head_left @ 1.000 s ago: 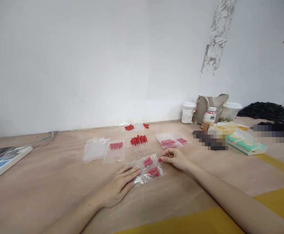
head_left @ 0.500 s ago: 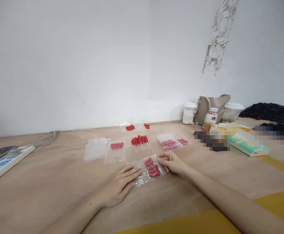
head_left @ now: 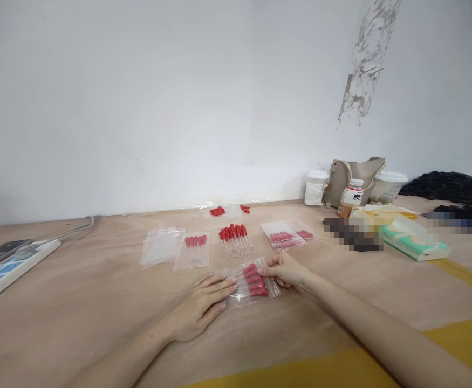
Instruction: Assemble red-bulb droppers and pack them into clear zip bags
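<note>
A clear zip bag (head_left: 241, 295) lies flat on the table in front of me, holding several droppers with red rubber bulbs (head_left: 255, 280) side by side. My left hand (head_left: 203, 304) rests flat on the bag's left end, fingers stretched out over the thin stems. At the bag's right side, my right hand (head_left: 286, 271) pinches the plastic beside the upper bulbs. Just beyond the bag, a bunch of loose red-bulbed droppers (head_left: 236, 240) lies fanned out. Left of these is another bag with droppers (head_left: 196, 250).
A stack of flat bags (head_left: 161, 247) lies to the left, filled bags (head_left: 286, 235) to the right. Loose red bulbs (head_left: 217, 210) sit near the wall. A power strip (head_left: 17, 269) is at far left; a drink bottle (head_left: 350, 199), cups and a tissue pack (head_left: 416, 238) stand right.
My right hand's fingers have moved from the bag's upper right edge inward onto the plastic by the bulbs. The bulbs now lie in a more even row. My left hand stays in place.
</note>
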Tool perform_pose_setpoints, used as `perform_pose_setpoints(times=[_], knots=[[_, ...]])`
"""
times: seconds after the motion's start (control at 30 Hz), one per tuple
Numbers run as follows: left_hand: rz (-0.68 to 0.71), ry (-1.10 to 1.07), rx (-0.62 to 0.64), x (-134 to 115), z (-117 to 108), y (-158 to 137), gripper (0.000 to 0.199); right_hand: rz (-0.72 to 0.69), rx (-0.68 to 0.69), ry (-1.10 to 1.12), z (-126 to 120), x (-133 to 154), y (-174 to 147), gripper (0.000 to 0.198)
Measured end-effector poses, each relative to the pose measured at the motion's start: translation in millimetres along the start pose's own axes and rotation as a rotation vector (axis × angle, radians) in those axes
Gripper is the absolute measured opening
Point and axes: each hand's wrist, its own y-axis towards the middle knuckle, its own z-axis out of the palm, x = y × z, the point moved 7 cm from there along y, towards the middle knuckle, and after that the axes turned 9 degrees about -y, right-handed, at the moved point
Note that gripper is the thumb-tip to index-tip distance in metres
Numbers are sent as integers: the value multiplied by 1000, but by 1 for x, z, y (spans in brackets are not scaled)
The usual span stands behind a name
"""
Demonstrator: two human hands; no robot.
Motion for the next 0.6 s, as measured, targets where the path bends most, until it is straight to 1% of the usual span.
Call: perform_pose_setpoints(times=[0.17,0.27,0.33,0.4,0.5,0.6], knots=[[-6,-17,-12,-2,-2,0,41,-41,68,75,4,4,-3,23],[-56,-12,-55,4,-6,-2,40,-85,95,261,-3,10,-9,21],[-92,44,-122,14,-14,-4,39,-109,73,410,-14,14,-13,20],[-141,138,-216,29,-25,-7,39,-134,-10,490,-30,16,-15,18],[-285,285,-341,60,-47,-16,41,-176,-207,539,-59,17,-16,13],[-451,403,-395,91,-66,-30,44,-210,-368,577,-79,19,-11,7]])
